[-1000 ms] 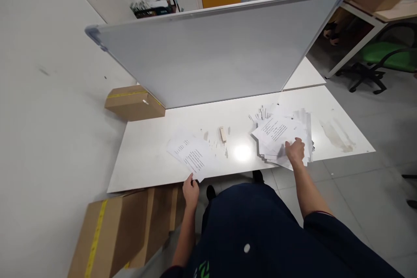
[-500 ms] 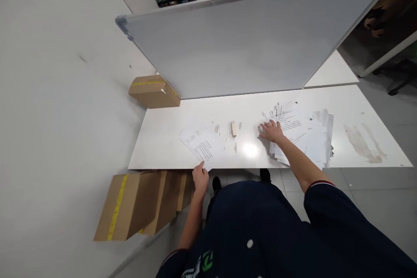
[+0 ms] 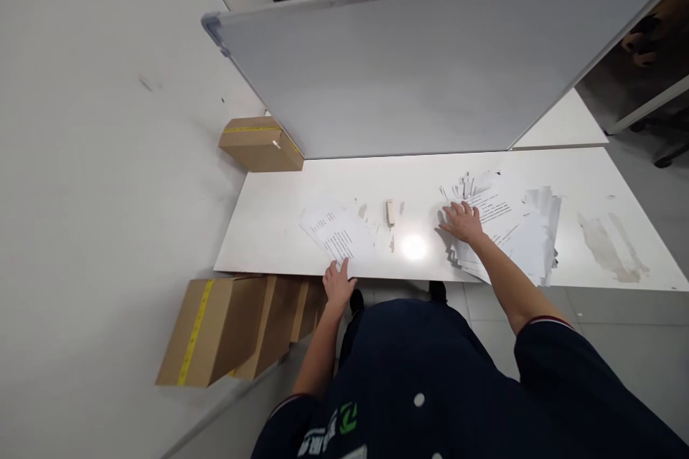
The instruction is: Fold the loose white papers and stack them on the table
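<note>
My left hand [image 3: 338,283] is at the table's front edge, its fingers apart and the tips at the near corner of a few overlapping printed sheets [image 3: 334,233]. Whether those fingertips press on the paper is hard to tell. Farther right, my right hand [image 3: 463,222] rests with spread fingers on the left side of a loose, uneven pile of printed papers [image 3: 511,229]. Between the two groups of paper lies a small cream oblong object [image 3: 390,213] that looks like a stapler.
A large whiteboard [image 3: 377,86] stands along the back of the white table [image 3: 280,193]. One cardboard box [image 3: 261,147] sits at the back left corner. Several more boxes [image 3: 202,333] stand on the floor at the left. Greyish stains [image 3: 613,247] mark the table's right end.
My left hand's fingers have spread from a more closed pose with the index finger on the sheets. My right hand stays on the pile, fingers a little more raised. The view has shifted slightly.
</note>
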A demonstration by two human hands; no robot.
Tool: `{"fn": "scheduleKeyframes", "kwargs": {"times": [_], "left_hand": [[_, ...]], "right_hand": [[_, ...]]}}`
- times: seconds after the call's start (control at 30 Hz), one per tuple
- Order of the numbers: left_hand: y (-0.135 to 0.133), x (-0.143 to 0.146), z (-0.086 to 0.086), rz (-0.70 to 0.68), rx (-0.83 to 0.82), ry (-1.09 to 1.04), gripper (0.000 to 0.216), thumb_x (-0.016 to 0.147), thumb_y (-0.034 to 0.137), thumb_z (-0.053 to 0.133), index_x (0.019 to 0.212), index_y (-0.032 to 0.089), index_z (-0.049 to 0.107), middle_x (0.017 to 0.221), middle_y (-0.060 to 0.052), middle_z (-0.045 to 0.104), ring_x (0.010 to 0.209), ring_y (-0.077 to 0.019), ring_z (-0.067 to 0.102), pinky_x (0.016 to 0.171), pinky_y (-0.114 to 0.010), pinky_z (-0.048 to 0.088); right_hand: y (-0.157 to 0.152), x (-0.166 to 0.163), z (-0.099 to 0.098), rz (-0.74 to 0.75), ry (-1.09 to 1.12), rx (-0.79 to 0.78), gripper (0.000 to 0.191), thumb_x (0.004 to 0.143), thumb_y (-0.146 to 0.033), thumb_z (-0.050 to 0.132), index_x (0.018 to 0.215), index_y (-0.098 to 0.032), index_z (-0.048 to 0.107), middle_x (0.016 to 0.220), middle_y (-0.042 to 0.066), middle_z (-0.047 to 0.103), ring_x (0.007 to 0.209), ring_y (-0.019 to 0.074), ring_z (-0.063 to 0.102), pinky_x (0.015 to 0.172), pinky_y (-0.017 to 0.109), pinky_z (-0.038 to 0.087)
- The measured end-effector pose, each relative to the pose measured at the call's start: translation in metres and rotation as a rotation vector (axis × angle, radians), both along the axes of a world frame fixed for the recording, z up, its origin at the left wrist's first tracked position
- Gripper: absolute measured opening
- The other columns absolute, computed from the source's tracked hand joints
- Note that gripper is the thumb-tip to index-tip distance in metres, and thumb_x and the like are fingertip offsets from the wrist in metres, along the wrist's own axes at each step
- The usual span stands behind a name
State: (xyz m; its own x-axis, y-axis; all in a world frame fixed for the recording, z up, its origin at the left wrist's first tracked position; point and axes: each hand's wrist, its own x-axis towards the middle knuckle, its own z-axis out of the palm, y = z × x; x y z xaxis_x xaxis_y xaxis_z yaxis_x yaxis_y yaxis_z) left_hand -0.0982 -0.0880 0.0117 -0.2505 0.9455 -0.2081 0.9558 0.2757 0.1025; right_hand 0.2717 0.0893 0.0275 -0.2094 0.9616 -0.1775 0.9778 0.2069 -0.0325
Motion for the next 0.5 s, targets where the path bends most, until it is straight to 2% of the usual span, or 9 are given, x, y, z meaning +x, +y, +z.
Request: {"fn": "scheduleKeyframes", "kwargs": {"times": [0.13, 0.23, 0.33, 0.4, 0.5], "left_hand": [[0.005, -0.004, 0.000, -0.067, -0.018, 0.011, 0.058, 0.070, 0.026, 0.058, 0.125, 0.026, 0.039, 0.122, -0.013, 0.039, 0.107, -0.0292, 0.038, 0.087, -0.041, 0.032], [0.007, -0.013, 0.001, -0.094, -0.029, -0.066, 0.053, 0.070, 0.026, 0.058, 0.121, 0.024, 0.044, 0.118, -0.012, 0.043, 0.106, -0.0273, 0.040, 0.086, -0.038, 0.034], [0.011, -0.022, 0.003, -0.092, -0.012, -0.192, 0.037, 0.074, 0.028, 0.053, 0.110, 0.022, 0.054, 0.115, -0.010, 0.047, 0.106, -0.0242, 0.042, 0.087, -0.035, 0.035], [0.013, -0.026, 0.006, -0.059, 0.013, -0.320, 0.025, 0.079, 0.030, 0.045, 0.095, 0.020, 0.060, 0.105, -0.008, 0.054, 0.101, -0.0212, 0.047, 0.086, -0.033, 0.037], [0.016, -0.028, 0.011, 0.129, 0.099, -0.556, 0.031, 0.082, 0.036, 0.036, 0.076, 0.018, 0.060, 0.077, -0.004, 0.060, 0.083, -0.0175, 0.056, 0.076, -0.030, 0.044]], "right_hand": [[-0.001, 0.000, 0.003, -0.020, -0.023, 0.023, 0.047, 0.077, -0.049, 0.043, 0.113, -0.019, 0.049, 0.113, 0.015, 0.050, 0.114, 0.0328, 0.027, 0.091, 0.053, 0.016], [-0.013, -0.004, 0.012, -0.076, 0.003, 0.114, 0.043, 0.080, -0.046, 0.040, 0.106, -0.014, 0.054, 0.104, 0.018, 0.053, 0.109, 0.0328, 0.031, 0.088, 0.049, 0.020], [-0.027, -0.022, 0.022, -0.165, 0.116, 0.166, 0.044, 0.083, -0.043, 0.035, 0.109, -0.013, 0.052, 0.104, 0.019, 0.053, 0.106, 0.0330, 0.035, 0.084, 0.046, 0.027], [-0.037, -0.043, 0.025, -0.189, 0.252, 0.131, 0.044, 0.083, -0.042, 0.035, 0.112, -0.013, 0.051, 0.105, 0.018, 0.053, 0.102, 0.0307, 0.040, 0.082, 0.042, 0.031], [-0.055, -0.085, 0.023, -0.180, 0.560, -0.087, 0.037, 0.084, -0.041, 0.035, 0.102, -0.016, 0.056, 0.095, 0.011, 0.059, 0.086, 0.0215, 0.052, 0.076, 0.032, 0.038]]}}
